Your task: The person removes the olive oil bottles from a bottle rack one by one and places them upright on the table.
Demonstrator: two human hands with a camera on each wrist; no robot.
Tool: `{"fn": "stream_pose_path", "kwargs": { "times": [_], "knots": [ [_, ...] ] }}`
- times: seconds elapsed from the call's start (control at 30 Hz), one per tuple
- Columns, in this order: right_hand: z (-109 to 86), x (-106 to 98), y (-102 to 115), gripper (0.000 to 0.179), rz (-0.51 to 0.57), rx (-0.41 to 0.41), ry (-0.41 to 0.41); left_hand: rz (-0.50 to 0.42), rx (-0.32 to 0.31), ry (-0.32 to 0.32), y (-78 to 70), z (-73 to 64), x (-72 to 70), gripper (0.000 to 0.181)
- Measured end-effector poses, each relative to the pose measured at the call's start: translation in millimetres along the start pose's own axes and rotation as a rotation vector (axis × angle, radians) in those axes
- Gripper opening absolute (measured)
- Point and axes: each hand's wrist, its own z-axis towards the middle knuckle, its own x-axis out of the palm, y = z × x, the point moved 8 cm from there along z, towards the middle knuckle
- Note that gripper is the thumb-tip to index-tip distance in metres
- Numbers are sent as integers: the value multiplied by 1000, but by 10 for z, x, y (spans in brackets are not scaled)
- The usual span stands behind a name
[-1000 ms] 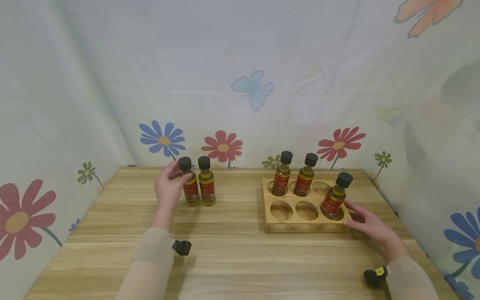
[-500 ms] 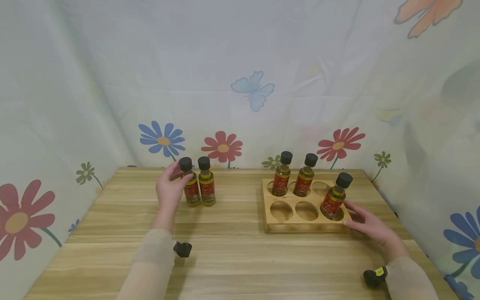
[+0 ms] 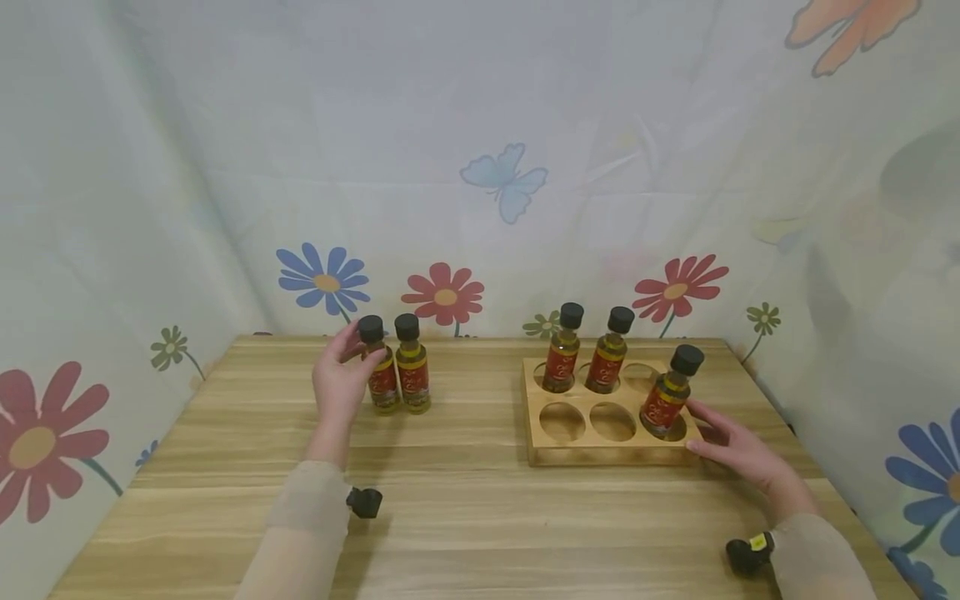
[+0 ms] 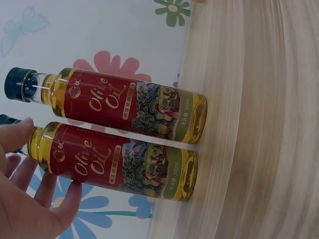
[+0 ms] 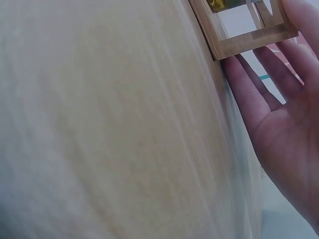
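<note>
My left hand holds an olive oil bottle by its neck and upper part, thumb in front and fingers round the far side. The bottle stands upright on the wooden table, with a red label and black cap. Close beside it on the right is a second olive oil bottle. At the right, my right hand touches the end of a wooden bottle rack. Its fingers lie fairly straight along the rack's end panel, thumb at the front corner.
Two olive oil bottles fill the rack's back left and middle holes, one of them this bottle. A third bottle leans in the front right hole. The other holes are vacant. A floral curtain hangs behind the table.
The left hand and its bottle have shifted very slightly to the right, closer to the neighbouring bottle. The right hand and the rack stay in place.
</note>
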Motion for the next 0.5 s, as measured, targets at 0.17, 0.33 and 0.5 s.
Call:
{"fn": "stream_pose_path", "kwargs": {
  "times": [0.17,0.33,0.5],
  "knots": [
    [-3,2,22,76,-1,4,-2,-13,12,15,-40,-18,-34,67],
    [-7,1,34,76,-3,2,-4,-34,43,-17,-107,-50,-99,66],
    [-10,6,32,77,17,4,5,-36,61,-22,-146,-117,-134,64]
  ]
}}
